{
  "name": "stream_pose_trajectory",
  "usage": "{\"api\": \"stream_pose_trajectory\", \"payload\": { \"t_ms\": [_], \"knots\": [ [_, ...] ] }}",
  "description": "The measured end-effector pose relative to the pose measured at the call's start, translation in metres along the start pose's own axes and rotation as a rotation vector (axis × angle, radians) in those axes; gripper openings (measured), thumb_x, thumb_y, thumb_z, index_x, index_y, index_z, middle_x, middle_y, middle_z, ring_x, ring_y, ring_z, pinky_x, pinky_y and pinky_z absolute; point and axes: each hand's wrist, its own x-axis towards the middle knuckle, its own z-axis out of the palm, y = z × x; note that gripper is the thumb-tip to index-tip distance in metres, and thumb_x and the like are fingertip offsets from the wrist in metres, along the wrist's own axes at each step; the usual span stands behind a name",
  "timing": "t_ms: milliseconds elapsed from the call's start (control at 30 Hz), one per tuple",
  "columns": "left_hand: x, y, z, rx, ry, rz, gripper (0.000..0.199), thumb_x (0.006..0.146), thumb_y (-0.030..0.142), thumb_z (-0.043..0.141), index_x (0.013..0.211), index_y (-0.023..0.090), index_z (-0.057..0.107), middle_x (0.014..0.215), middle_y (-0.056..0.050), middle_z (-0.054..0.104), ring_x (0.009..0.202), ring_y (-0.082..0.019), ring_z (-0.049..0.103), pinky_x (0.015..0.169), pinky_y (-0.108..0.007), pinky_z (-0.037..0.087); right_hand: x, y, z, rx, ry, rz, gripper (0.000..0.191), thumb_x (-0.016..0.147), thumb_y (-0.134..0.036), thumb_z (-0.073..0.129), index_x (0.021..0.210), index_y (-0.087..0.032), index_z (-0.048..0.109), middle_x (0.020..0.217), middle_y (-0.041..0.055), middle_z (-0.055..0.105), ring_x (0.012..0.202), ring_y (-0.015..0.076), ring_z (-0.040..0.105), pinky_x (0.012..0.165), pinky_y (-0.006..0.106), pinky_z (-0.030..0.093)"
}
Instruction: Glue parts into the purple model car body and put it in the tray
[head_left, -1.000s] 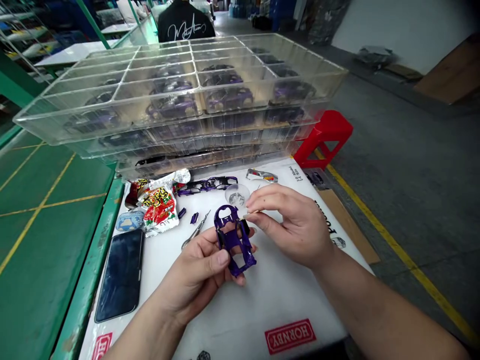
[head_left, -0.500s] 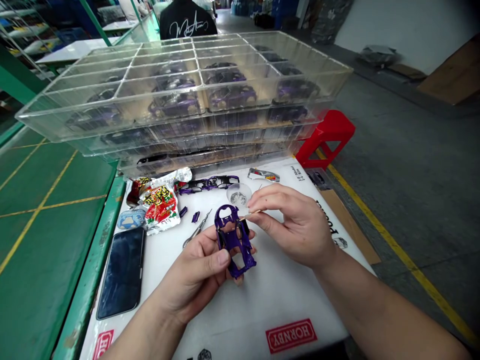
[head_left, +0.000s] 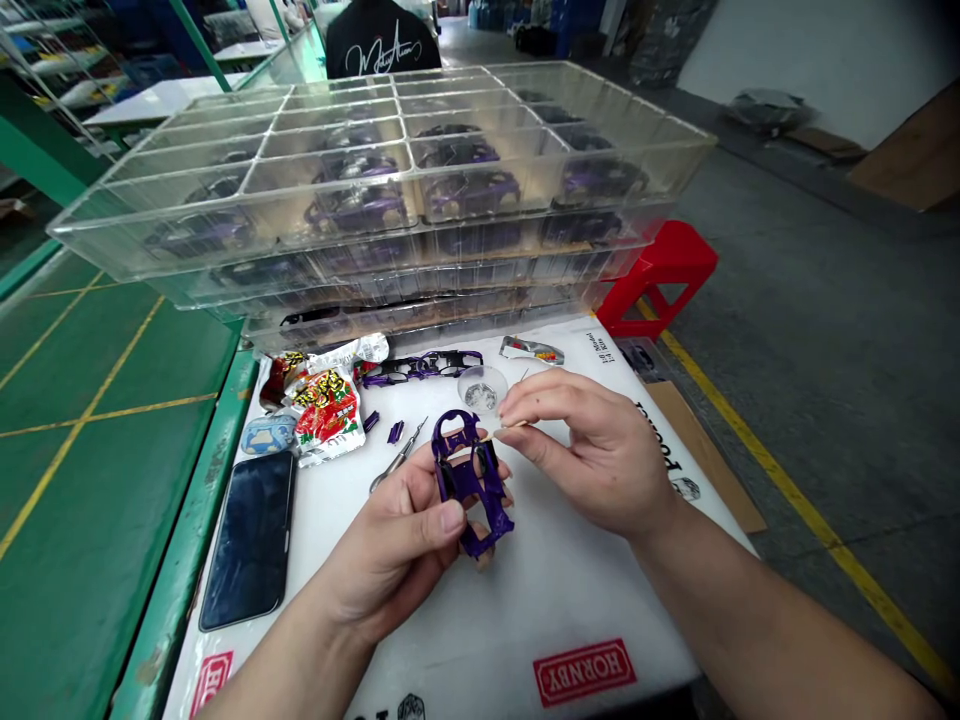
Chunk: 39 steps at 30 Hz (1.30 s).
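Note:
My left hand [head_left: 415, 535] is closed around a purple model car body [head_left: 472, 488], tilted up over the white work surface. Thumb and fingers grip its lower left side. My right hand [head_left: 581, 445] pinches a thin wooden stick [head_left: 507, 428], whose tip is at the upper right edge of the car body; I cannot tell whether it touches. Just behind the hands stands a small clear dish [head_left: 482, 392] with tiny shiny bits in it. A craft knife [head_left: 400, 455] lies beyond my left hand, near small purple parts [head_left: 395, 432].
Clear divided trays [head_left: 382, 215] holding purple car bodies are stacked at the back. More purple bodies [head_left: 422, 368] lie before them. At left are a phone [head_left: 249, 540] and snack packets [head_left: 328, 415]. A red stool [head_left: 664, 280] stands right; a person's back [head_left: 382, 40] shows beyond.
The view has shifted slightly, moving the scene a little to the right. Both hands keep their holds, with the stick still at the upper right edge of the car body.

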Motion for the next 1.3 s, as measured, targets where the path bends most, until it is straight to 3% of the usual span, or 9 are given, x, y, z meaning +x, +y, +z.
{"api": "stream_pose_trajectory", "payload": {
  "t_ms": [333,433,600,733,833,933,1033,1133,1300],
  "knots": [
    [0.007,0.003,0.002,0.023,0.132,0.078,0.051,0.093,0.029,0.098,0.137,0.019,0.075,0.114,-0.010,0.082,0.095,-0.019,0.080,0.074,-0.024,0.068,-0.006,0.000,0.001,0.037,0.056,0.130,0.009,0.113,-0.015,0.078,0.112,-0.024,0.079,0.112,0.0036,0.078,0.108,0.0233,0.074,0.095,0.038,0.060],
    [0.008,0.006,0.000,0.067,0.196,0.125,0.052,0.091,0.028,0.099,0.136,0.018,0.076,0.118,-0.011,0.082,0.093,-0.018,0.079,0.074,-0.024,0.067,-0.006,0.004,-0.007,0.069,0.061,0.295,0.004,0.113,-0.024,0.076,0.110,-0.023,0.079,0.110,0.0051,0.078,0.100,0.0220,0.073,0.084,0.034,0.059],
    [0.009,0.009,0.000,0.133,0.259,0.215,0.052,0.089,0.028,0.100,0.135,0.020,0.078,0.118,-0.009,0.080,0.090,-0.017,0.076,0.071,-0.022,0.065,-0.007,0.016,-0.031,0.063,-0.399,0.658,0.007,0.106,-0.027,0.077,0.111,-0.022,0.078,0.093,0.0003,0.075,0.079,0.0173,0.068,0.067,0.026,0.051],
    [0.009,0.006,-0.001,0.184,0.283,0.247,0.054,0.087,0.028,0.101,0.135,0.021,0.078,0.120,-0.007,0.078,0.090,-0.016,0.073,0.073,-0.024,0.065,-0.009,0.013,-0.036,0.019,-0.862,0.618,0.015,0.102,-0.012,0.076,0.109,-0.023,0.084,0.087,-0.0026,0.075,0.074,0.0163,0.067,0.065,0.025,0.045],
    [0.007,0.001,-0.003,0.324,0.298,0.302,0.060,0.087,0.027,0.101,0.142,0.025,0.077,0.127,-0.007,0.078,0.096,-0.017,0.073,0.077,-0.024,0.065,-0.011,0.009,-0.032,-0.004,-1.003,0.584,0.024,0.097,-0.003,0.080,0.107,-0.024,0.086,0.091,-0.0031,0.078,0.079,0.0173,0.070,0.068,0.026,0.046],
    [0.004,-0.001,-0.002,0.582,0.376,0.363,0.060,0.087,0.026,0.100,0.143,0.029,0.079,0.139,-0.010,0.075,0.114,-0.024,0.073,0.079,-0.024,0.065,-0.010,0.009,-0.030,-0.079,-0.925,0.557,0.020,0.100,-0.010,0.082,0.113,-0.024,0.086,0.104,-0.0002,0.081,0.089,0.0207,0.073,0.074,0.028,0.049],
    [0.002,-0.002,-0.002,0.908,0.407,0.484,0.054,0.090,0.022,0.094,0.142,0.030,0.081,0.144,-0.011,0.071,0.119,-0.027,0.072,0.077,-0.027,0.066,-0.007,0.012,-0.030,-0.109,-0.644,0.579,0.013,0.111,-0.031,0.074,0.115,-0.024,0.085,0.107,0.0021,0.080,0.092,0.0213,0.072,0.078,0.030,0.051],
    [0.003,-0.006,-0.004,1.174,0.348,0.601,0.053,0.094,0.014,0.085,0.143,0.032,0.081,0.142,-0.012,0.073,0.117,-0.028,0.074,0.082,-0.034,0.068,-0.004,0.014,-0.028,0.016,-0.362,0.666,0.034,0.119,-0.051,0.066,0.111,-0.022,0.082,0.100,0.0036,0.078,0.083,0.0185,0.068,0.070,0.028,0.049],
    [0.003,-0.013,-0.013,1.417,0.327,0.665,0.062,0.094,0.010,0.079,0.150,0.036,0.079,0.146,-0.014,0.073,0.128,-0.037,0.073,0.111,-0.055,0.063,-0.004,0.010,-0.018,0.355,-0.388,0.839,0.054,0.108,-0.070,0.082,0.105,-0.016,0.078,0.082,0.0034,0.070,0.064,0.0132,0.056,0.054,0.022,0.041]
  ]
}}
